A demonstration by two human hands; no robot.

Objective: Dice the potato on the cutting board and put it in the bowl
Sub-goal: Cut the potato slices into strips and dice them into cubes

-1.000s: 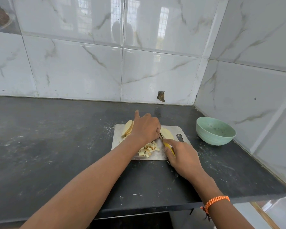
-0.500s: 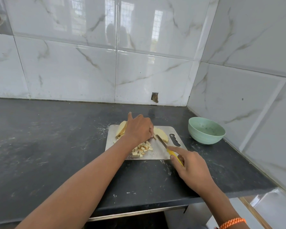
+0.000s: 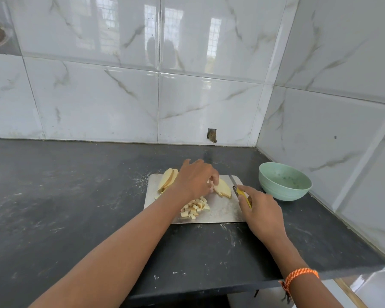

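Counter (image 3: 76, 207) is carrying everything: board (image 3: 222, 213) sitting toward its right end, bowl (image 3: 283, 182) near the right back corner, just beside the board and looking empty apart from specks. Task is looking partway done. Left hand (image 3: 193, 181) is reaching over the board's middle, fingers curled and pinching a slice (image 3: 222, 187) near the back edge. Right hand (image 3: 261, 211) is gripping the knife (image 3: 240, 192) by its yellow handle at the board's right edge, blade pointing to the back edge and not cutting. Slices (image 3: 168, 180) are lying stacked at the back-left corner, uncut. Dice (image 3: 195, 207) are piling near the front edge. Remaining: dicing all slices, then moving everything into the bowl.
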